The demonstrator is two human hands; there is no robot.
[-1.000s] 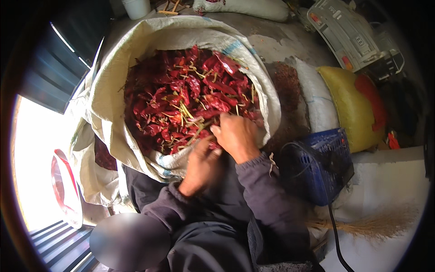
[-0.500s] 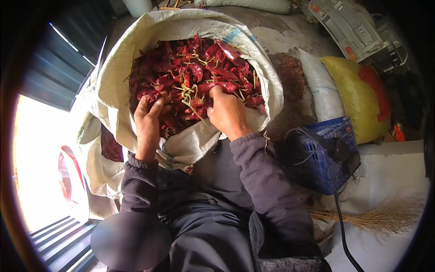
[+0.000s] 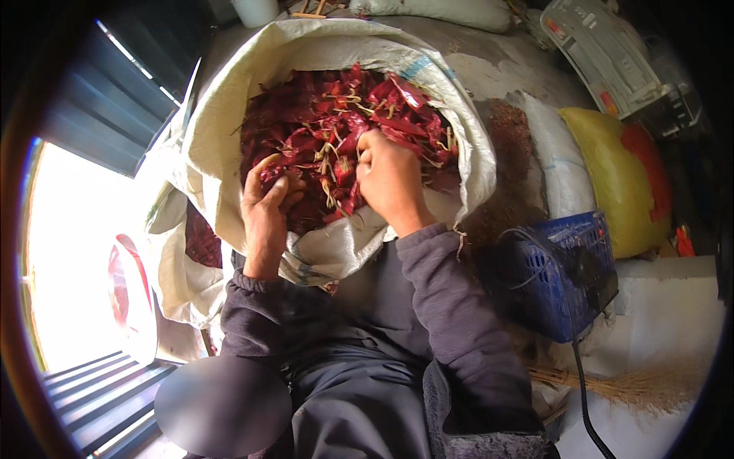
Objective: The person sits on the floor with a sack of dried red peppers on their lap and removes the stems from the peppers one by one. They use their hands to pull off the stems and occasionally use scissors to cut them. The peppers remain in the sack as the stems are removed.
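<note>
A large white woven sack (image 3: 216, 130) with a rolled-down rim stands in front of me, full of dried red chili peppers (image 3: 306, 86) with pale stems. My left hand (image 3: 265, 206) is inside the near left of the opening, its fingers curled round a dried chili pepper (image 3: 271, 177). To its right, my right hand (image 3: 391, 183) is closed just over the heap, knuckles up. Its fingertips point down among the peppers, and whatever they grip is hidden. Between the hands lie peppers with several tangled stems.
Another sack (image 3: 191, 287) with red peppers stands at the left. On the right are a blue plastic basket (image 3: 562, 306) with a black cable, a white sack (image 3: 562, 172), a yellow sack (image 3: 612, 180) and a straw broom (image 3: 634, 380). A grey plastic case (image 3: 604, 57) lies at the far right.
The whole view has shifted, so the sack appears farther right. My right hand has drawn its fingers in and turned its knuckles up. My left hand stays at the near left among the peppers.
</note>
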